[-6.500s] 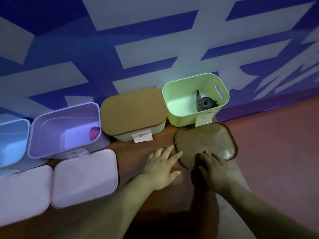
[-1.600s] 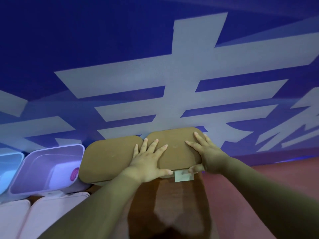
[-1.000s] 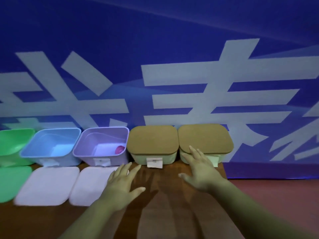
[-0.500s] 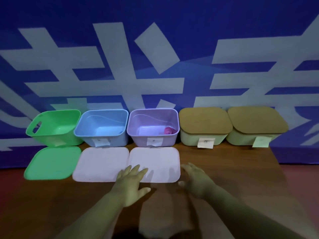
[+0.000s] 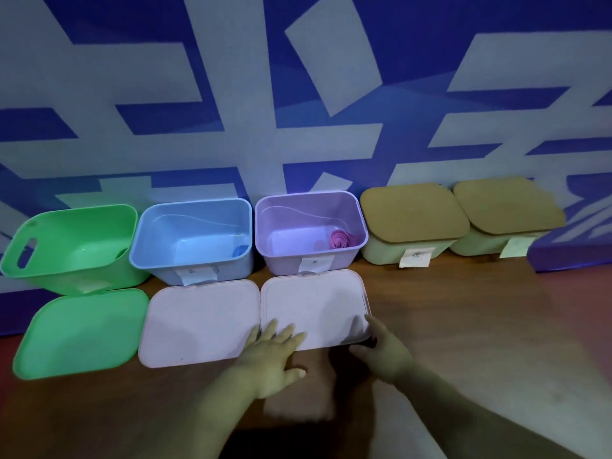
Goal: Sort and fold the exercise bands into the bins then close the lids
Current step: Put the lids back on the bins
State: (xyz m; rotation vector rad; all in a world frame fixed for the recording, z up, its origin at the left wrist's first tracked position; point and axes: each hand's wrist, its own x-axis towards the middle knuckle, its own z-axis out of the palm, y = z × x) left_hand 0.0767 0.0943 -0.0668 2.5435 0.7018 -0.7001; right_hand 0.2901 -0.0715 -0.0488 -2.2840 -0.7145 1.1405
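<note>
Five bins stand in a row against the wall. The purple bin (image 5: pixel 359 238) is open with a rolled pink band (image 5: pixel 339 239) inside. Its pale pink lid (image 5: pixel 314 306) lies flat on the table in front of it. My left hand (image 5: pixel 271 356) rests with spread fingers on the lid's front left edge. My right hand (image 5: pixel 384 351) touches the lid's front right corner; whether its fingers curl under the edge is hidden. The blue bin (image 5: pixel 198 260) holds a blue band (image 5: pixel 241 250), with a second pale pink lid (image 5: pixel 198 323) in front.
The green bin (image 5: pixel 82 266) at far left tilts, its green lid (image 5: pixel 79 332) lying before it. Two pale bins at the right carry tan lids (image 5: pixel 414 213) (image 5: pixel 506 203). Paper labels hang on the bin fronts. The wooden table (image 5: pixel 463 326) ends near the right.
My view swung left from the two lidded bins to the whole row. Both hands left the tan lid and moved forward onto the pink lid before the purple bin.
</note>
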